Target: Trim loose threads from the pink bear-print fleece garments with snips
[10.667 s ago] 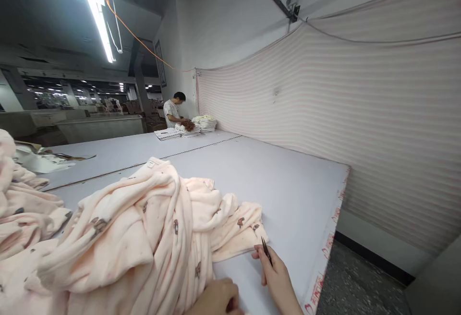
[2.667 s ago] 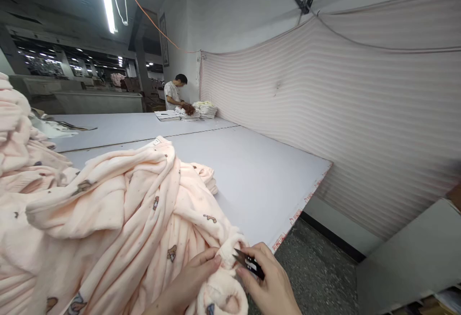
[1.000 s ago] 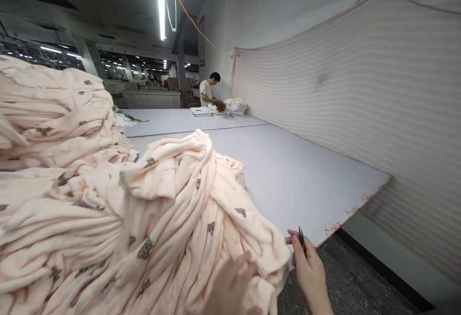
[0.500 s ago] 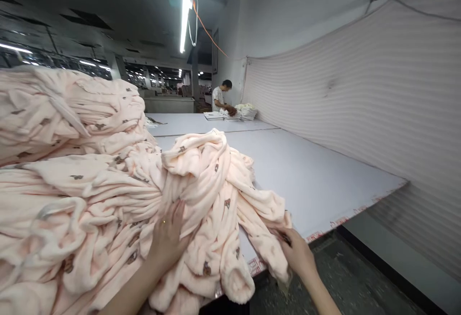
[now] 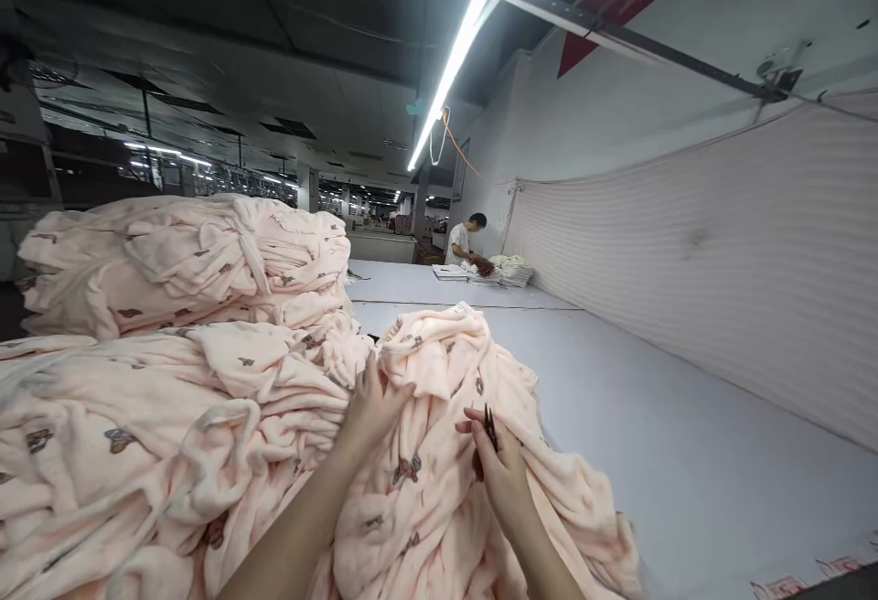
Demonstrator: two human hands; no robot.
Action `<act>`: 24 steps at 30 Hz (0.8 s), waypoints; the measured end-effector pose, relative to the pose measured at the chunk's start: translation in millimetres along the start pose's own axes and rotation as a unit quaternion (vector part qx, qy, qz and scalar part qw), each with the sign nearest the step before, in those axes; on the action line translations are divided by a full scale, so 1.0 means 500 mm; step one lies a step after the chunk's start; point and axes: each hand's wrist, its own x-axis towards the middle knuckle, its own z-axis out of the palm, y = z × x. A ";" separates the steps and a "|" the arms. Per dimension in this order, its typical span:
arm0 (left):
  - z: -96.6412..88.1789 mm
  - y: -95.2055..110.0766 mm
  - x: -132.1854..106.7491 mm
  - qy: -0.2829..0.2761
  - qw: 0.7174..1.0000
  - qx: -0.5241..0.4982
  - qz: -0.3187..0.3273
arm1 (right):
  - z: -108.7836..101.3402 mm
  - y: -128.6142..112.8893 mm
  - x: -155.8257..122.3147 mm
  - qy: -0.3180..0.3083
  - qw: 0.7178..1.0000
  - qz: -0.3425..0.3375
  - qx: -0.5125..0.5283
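A pale pink fleecy garment (image 5: 439,481) with small dark printed motifs lies bunched in front of me. My left hand (image 5: 376,403) rests against its upper left folds, thumb and fingers apart. In my right hand (image 5: 499,463) is a pair of dark thread snips (image 5: 489,426), points upward, over the middle of the garment. The fingers of that hand curl in, and part of the snips is hidden by them. A sleeve-like part (image 5: 583,499) of the garment trails off to the lower right.
Large heaps of the same pink fabric (image 5: 171,262) fill the left side. The white table (image 5: 617,417) stretches away to the right, beside a striped cloth-covered wall (image 5: 686,280). At the far end a person (image 5: 461,241) stands by folded stacks (image 5: 511,271). A tube light (image 5: 459,51) hangs overhead.
My right hand has moved from the garment's right-hand edge up and inward over its middle, the snips now showing. My left hand has shifted up toward the garment's top. The view has tilted up.
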 end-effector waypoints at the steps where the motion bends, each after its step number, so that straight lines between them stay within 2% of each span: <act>1: 0.006 0.004 0.030 -0.021 0.999 -0.026 0.003 | 0.009 -0.005 0.006 -0.002 1.000 0.001 0.011; 4: 0.033 0.028 0.091 -0.099 0.989 -0.112 0.020 | 0.028 -0.011 0.040 -0.011 0.999 0.012 0.039; 6: 0.037 0.041 0.117 -0.133 0.979 -0.155 0.027 | 0.031 -0.007 0.077 -0.006 0.998 0.025 0.052; 8: 0.020 0.036 0.138 -0.149 0.973 -0.174 0.025 | 0.024 0.003 0.117 0.019 0.997 0.040 0.060; 11: -0.032 -0.016 0.146 -0.126 0.980 -0.153 0.009 | -0.001 0.023 0.158 0.067 0.994 0.057 0.059; 13: -0.056 -0.064 0.116 -0.106 0.988 -0.110 0.001 | -0.015 0.034 0.169 0.089 0.993 0.064 0.053; 15: -0.053 -0.103 0.049 -0.115 0.991 -0.061 0.001 | -0.020 0.040 0.174 0.098 0.992 0.068 0.044; 18: 0.008 -0.127 -0.080 -0.175 0.984 -0.024 0.039 | -0.017 0.040 0.185 0.092 0.993 0.068 0.022; 19: 0.037 -0.129 -0.116 -0.217 0.975 -0.019 0.051 | -0.018 0.038 0.187 0.085 0.994 0.065 0.013; 20: 0.067 -0.131 -0.143 -0.267 0.963 -0.006 0.037 | -0.020 0.036 0.186 0.079 0.995 0.060 0.002; 22: 0.117 -0.139 -0.164 -0.296 0.955 -0.009 0.011 | -0.034 0.032 0.166 0.069 0.996 0.045 -0.025; 24: 0.145 -0.154 -0.148 -0.287 0.957 -0.032 -0.001 | -0.054 0.030 0.114 0.056 0.996 0.031 -0.059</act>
